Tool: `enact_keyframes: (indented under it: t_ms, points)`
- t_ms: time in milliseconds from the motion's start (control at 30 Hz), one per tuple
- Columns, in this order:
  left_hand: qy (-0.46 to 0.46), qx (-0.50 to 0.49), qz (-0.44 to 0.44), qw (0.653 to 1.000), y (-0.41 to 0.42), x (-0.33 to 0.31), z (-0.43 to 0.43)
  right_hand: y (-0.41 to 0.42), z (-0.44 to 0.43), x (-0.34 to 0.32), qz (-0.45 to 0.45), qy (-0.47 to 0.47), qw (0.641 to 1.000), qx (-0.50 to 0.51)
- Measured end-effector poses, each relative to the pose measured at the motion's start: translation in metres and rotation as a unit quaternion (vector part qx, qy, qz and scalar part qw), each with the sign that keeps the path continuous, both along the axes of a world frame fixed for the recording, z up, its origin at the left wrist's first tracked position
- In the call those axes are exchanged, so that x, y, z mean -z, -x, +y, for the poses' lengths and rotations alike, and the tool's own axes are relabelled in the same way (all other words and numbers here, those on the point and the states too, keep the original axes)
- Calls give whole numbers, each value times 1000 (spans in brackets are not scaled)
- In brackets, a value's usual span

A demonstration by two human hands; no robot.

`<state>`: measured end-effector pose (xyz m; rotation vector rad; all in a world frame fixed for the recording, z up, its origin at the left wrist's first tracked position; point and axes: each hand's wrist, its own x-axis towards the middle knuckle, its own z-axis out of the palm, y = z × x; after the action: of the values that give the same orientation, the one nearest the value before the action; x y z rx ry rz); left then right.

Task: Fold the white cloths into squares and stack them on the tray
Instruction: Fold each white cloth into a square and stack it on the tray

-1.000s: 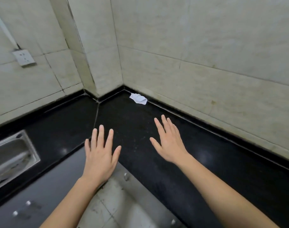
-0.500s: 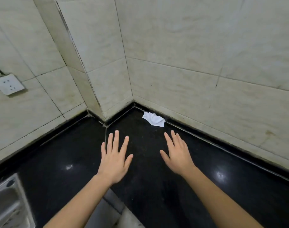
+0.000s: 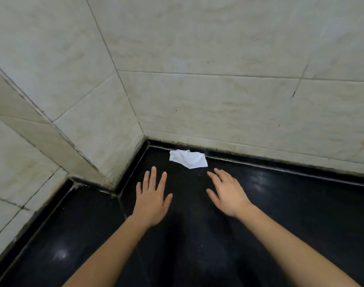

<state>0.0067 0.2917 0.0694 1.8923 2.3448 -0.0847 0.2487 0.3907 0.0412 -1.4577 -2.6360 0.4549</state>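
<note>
Cloth (image 3: 188, 159) lies crumpled on counter (image 3: 301, 204) by the wall, long axis left-right, just ahead between your hands; right hand (image 3: 226, 193) nearer, left hand (image 3: 152, 195) beside; both flat, empty.

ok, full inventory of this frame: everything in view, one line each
white cloth: one, white, crumpled and unfolded, on the countertop by the foot of the back wall, near the corner
countertop: one, glossy black, fills the lower frame and runs into the wall corner
wall tiles: many, pale cream with dark grout lines, behind and to the left of the countertop
left hand: one, bare, fingers straight and spread, over the countertop, short of the cloth and holding nothing
right hand: one, bare, fingers straight, over the countertop just right of the cloth's near edge, not touching it
</note>
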Motion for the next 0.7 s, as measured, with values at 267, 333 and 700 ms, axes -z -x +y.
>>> enact_keyframes:
  t_ms: [267, 333, 700]
  points:
    - [79, 80, -56, 992, 71, 86, 49, 97, 45, 60, -14, 94, 994, 51]
    - [110, 84, -60, 989, 84, 111, 52, 119, 65, 76, -23, 97, 993, 61]
    - [153, 60, -110, 980, 109, 160, 41, 161, 78, 109, 18, 95, 989, 116]
